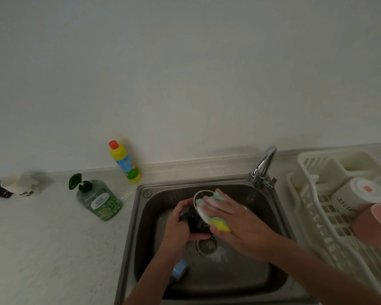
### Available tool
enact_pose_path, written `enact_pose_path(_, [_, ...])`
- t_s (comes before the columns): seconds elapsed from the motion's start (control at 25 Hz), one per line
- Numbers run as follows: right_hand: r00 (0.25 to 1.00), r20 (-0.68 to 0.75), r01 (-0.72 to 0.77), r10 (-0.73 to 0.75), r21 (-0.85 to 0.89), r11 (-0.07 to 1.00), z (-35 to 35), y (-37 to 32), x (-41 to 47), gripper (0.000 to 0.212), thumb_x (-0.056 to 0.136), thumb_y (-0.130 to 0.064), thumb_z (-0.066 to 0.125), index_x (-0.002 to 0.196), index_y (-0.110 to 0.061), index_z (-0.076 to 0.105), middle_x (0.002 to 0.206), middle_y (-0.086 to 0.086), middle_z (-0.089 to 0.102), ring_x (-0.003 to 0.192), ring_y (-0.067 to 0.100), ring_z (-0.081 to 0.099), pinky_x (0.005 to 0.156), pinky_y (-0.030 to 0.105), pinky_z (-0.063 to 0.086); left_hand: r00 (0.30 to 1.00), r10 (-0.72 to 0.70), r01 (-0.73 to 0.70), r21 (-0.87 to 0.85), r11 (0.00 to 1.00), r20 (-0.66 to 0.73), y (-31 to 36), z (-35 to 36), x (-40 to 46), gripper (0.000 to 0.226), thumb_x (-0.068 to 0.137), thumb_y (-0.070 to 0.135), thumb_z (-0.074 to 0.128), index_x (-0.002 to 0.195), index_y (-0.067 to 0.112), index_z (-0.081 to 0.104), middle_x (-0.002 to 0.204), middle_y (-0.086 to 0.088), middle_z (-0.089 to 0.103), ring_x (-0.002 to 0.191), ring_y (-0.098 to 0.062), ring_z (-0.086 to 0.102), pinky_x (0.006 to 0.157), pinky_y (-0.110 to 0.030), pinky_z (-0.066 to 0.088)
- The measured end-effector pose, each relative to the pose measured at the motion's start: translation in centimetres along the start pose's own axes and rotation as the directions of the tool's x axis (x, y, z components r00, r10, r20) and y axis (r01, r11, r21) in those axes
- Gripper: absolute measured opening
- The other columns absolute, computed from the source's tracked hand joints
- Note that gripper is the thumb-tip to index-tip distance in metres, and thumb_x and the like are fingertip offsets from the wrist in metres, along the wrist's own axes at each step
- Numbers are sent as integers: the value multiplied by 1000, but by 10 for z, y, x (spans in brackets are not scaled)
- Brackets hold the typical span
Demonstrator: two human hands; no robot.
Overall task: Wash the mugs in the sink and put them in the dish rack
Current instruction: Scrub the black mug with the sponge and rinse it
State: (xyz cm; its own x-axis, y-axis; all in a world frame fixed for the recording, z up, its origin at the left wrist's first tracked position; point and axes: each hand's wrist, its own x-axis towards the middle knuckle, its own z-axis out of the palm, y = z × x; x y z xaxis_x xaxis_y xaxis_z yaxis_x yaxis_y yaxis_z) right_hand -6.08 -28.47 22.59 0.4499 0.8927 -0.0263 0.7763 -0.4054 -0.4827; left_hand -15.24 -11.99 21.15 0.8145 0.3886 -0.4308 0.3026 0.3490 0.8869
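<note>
Over the middle of the steel sink [145, 219], the left hand [178, 230] grips a black mug [196, 223], fingers curled round its dark body at about nine o'clock from the rim, with the mouth tipped toward the right hand [235, 225]. That hand holds a yellow-and-green sponge [216, 216] against the pale rim, fingers fairly straight over the sponge's back and the thumb seemingly tucked beneath it, though the thumb is largely hidden. The mug is likely ceramic: stiff, moderately heavy and breakable against the steel, and with suds showing on the sponge it is probably slick, so a full wrap round the body or a finger through the handle would be safer than a pinch at the rim; I cannot tell whether the handle is being used. The sponge is soft and gives under pressure. Counting mugs: one black in hand, one blue mug [179, 269] lying at seven o'clock in the basin beside the left forearm, one white mug [356, 194] and one pink mug [374, 223] already in the cream dish rack [312, 219] at three o'clock of the sink, so four that I can see. One faucet [264, 166] stands at one o'clock, with no water visibly running. On the counter at nine to ten o'clock stand one green soap pump bottle [99, 199] and one yellow cleaner bottle [124, 161], and farther left one white cup [20, 186], blurred.
</note>
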Motion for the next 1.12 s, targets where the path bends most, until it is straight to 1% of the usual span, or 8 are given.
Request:
enact_pose_path(0.08, [997, -31, 65, -66, -31, 997, 1, -6, 17, 57, 103, -53, 28, 156, -36, 16, 162, -18, 8, 149, 2, -13, 120, 23, -10, 1000, -8, 8, -4, 1000, 30, 0, 6, -2, 42, 99, -8, 36, 121, 20, 59, 112, -8, 68, 91, -24, 73, 75, -51, 61])
enact_pose_path(0.2, [990, -141, -20, 5, -102, 995, -9, 13, 18, 56, 104, -52, 25, 155, -30, 24, 162, -8, 20, 152, 9, -1, 125, 32, -2, 1000, -8, 7, 31, 999, 20, 1, 9, -2, 39, 101, -5, 36, 119, 19, 61, 119, -8, 65, 92, -23, 72, 74, -53, 60])
enact_pose_path(0.36, [998, -44, 51, -54, -59, 997, 3, 2, 6, 59, 102, -57, 23, 156, -35, 18, 163, -16, 11, 151, 8, -10, 123, 29, -3, 1000, -13, 13, 8, 1000, 24, 2, 6, -3, 41, 100, -8, 35, 116, 19, 61, 119, -12, 64, 95, -29, 72, 75, -53, 60])
enact_pose_path(0.52, [995, -72, -76, 69, -104, 992, -8, 10, 12, 60, 101, -57, 21, 156, -36, 16, 164, -14, 8, 150, 10, -15, 125, 35, -1, 1000, -18, 18, 10, 1000, 1, -1, 9, -3, 41, 99, -8, 35, 116, 18, 62, 117, -9, 65, 89, -25, 73, 75, -55, 60])
enact_pose_path(0.64, [1000, 10, 21, -20, -80, 997, 2, -3, 1, 63, 97, -64, 19, 155, -42, 9, 163, -19, 3, 149, 6, -18, 122, 28, -5, 999, -14, 14, -14, 1000, -36, -1, 7, 1, 41, 97, -11, 38, 119, 14, 62, 112, -12, 69, 88, -26, 73, 69, -49, 61])
enact_pose_path(0.88, [997, -27, -71, 70, -5, 997, -7, 19, 3, 55, 103, -53, 28, 155, -40, 16, 163, -20, 8, 148, 2, -16, 125, 37, 6, 1000, -22, 22, 34, 999, -1, -3, 13, -3, 40, 98, -9, 36, 118, 14, 63, 114, -9, 67, 87, -22, 73, 73, -56, 60])
enact_pose_path(1.0, [999, 37, 32, -32, 2, 999, -1, 8, 0, 57, 100, -56, 26, 154, -43, 9, 162, -24, 2, 148, 0, -18, 122, 30, -2, 999, -29, 29, 12, 1000, 17, -6, 14, 1, 45, 97, -13, 34, 119, 15, 62, 114, -14, 69, 90, -28, 73, 76, -57, 59])
enact_pose_path(1.12, [998, -61, -35, 33, -32, 999, -7, 18, 9, 56, 102, -56, 25, 155, -39, 15, 163, -17, 10, 150, 5, -14, 125, 35, 0, 999, -48, 48, -12, 999, -20, -8, 14, 5, 43, 97, -10, 37, 116, 16, 64, 115, -11, 68, 98, -32, 70, 76, -57, 59])
